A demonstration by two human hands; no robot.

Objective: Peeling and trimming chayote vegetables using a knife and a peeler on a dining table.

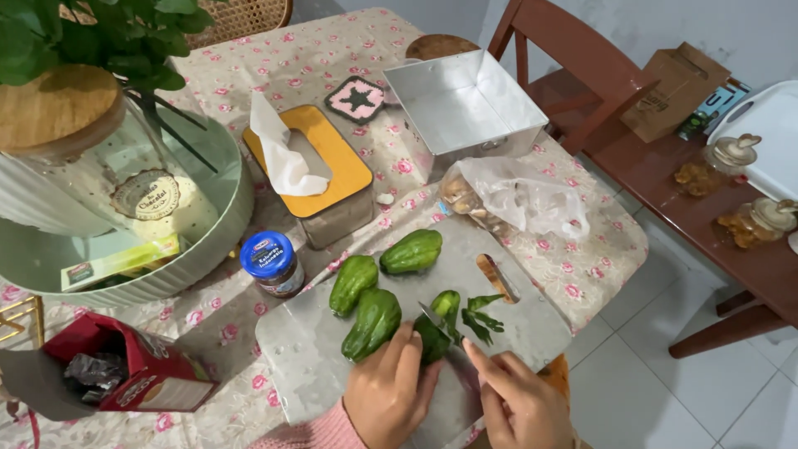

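Note:
A grey cutting board (332, 357) lies on a floral tablecloth. Three whole green chayotes rest on it: one (411, 251) at the top, one (352, 283) to the left, one (373, 322) below. My left hand (389, 391) grips a dark green chayote piece (432, 339) on the board. My right hand (519, 403) holds a knife whose blade (431, 316) touches that piece. Green peel strips (480, 318) and a small cut piece (446, 302) lie just beyond the blade.
A tissue box with a yellow lid (320, 166), a blue-lidded jar (272, 263), a square metal tin (461, 108), a plastic bag (519, 199), a green tray with a glass jar (125, 208) and a red carton (125, 374) surround the board. Wooden chair (573, 75) stands at right.

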